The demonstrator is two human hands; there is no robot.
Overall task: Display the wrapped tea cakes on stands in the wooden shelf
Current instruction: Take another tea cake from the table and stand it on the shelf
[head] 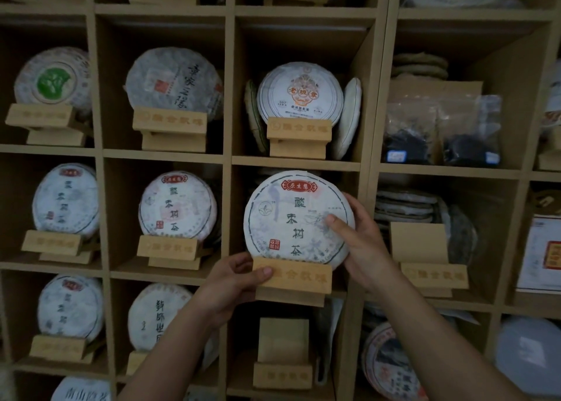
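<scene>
Gripping the pale wooden stand (293, 276) by its left end, the left hand (233, 282) curls round it; the right hand (358, 236) clasps the cake (291, 218) seated above it. Round, flat, wrapped in crinkled white paper with dark characters, the cake fronts the shelf (296, 162) board just above the stand.
</scene>
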